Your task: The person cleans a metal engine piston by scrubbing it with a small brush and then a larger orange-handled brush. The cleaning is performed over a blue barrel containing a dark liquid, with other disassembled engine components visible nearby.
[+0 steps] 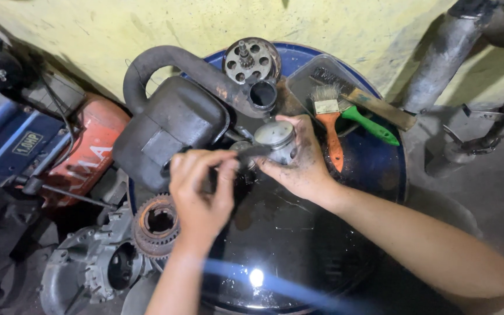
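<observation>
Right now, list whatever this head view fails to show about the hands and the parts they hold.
- Slim dark tool in the left hand: blurred, its tip lost behind the metal cylinder.
- Metal cylinder's underside: covered by the right hand.
- Blue drum: its bottom is cut off by the lower edge.

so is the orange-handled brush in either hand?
No, the orange-handled brush lies in the tray; the right hand holds a metal piston.
</observation>
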